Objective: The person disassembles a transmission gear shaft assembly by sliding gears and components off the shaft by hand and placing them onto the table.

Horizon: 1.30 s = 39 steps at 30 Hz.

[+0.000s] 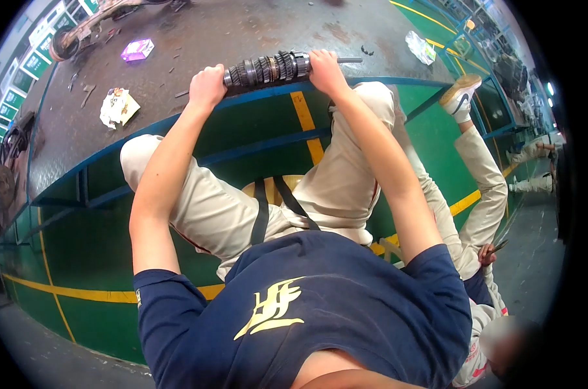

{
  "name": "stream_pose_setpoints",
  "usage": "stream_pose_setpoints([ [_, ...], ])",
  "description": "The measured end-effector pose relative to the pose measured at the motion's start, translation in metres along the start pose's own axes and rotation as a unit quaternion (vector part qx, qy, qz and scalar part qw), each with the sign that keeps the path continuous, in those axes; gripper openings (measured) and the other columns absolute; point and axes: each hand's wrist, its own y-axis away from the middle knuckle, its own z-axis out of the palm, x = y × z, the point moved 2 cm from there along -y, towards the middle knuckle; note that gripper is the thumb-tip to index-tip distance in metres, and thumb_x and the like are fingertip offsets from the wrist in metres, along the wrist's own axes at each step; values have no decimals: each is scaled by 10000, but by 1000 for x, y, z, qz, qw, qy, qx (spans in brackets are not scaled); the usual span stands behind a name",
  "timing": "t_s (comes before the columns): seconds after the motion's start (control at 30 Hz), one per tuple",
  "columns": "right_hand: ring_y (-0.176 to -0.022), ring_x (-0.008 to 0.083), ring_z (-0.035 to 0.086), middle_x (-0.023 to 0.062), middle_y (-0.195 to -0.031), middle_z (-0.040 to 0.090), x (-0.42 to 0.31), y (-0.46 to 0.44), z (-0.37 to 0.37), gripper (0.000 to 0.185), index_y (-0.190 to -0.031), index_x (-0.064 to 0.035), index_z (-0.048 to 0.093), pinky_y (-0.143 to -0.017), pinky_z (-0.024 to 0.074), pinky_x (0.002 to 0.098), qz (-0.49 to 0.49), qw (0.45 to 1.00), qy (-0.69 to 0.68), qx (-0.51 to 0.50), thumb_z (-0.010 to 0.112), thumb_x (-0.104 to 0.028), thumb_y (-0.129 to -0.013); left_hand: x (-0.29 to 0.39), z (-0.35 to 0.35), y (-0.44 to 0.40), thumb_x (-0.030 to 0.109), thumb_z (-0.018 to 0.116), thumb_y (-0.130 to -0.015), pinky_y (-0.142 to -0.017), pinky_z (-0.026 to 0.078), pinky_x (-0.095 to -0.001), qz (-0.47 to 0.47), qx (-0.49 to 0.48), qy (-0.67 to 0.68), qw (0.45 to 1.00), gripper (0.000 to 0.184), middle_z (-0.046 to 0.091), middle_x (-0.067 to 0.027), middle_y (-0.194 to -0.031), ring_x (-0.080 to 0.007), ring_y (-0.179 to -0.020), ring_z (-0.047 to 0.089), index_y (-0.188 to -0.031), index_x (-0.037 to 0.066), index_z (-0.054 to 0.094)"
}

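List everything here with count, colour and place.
Geared shaft: one, dark grey, bench's near edge.
Workbench: one, brown top, blue frame, ahead.
Carton: one, purple, bench's left side.
Crumpled wrapper: one, white, bench's near left.
Plastic bag: one, white, bench's right end.
Wheel-shaped part: one, dark, bench's far left.
Smaller scraps: several, dark, on bench.
Floor: one, green, below.
Neighbouring person: one, pale trousers, right.
Shirt: one, navy, lower centre.
Left hand: one, bare, shaft's left end.
Right hand: one, bare, shaft's right end.
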Motion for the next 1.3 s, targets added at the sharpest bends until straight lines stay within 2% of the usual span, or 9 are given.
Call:
stream_pose_setpoints([
  [0.3,-979,307,559,114,-948,623,2,-1,3,185,-887,-29,594,-882,386,426,0,1000,8,8,595,-27,-703,0,0,-1,49,628,-723,-726,533,-482,0,-5,-8,1000,155,655,-250,-828,-421,-808,652,-869,3,604],
  [1.3,-1002,312,568,114,-966,638,2,-5,4,203,-895,-28,612,-905,385,427,12,1000,-2,4,608,-38,-692,-3,1,-9,33,603,-746,-767,538,-463,5,-19,-3,1000,110,664,-236,-886,-400,-867,657,-846,-2,630],
])
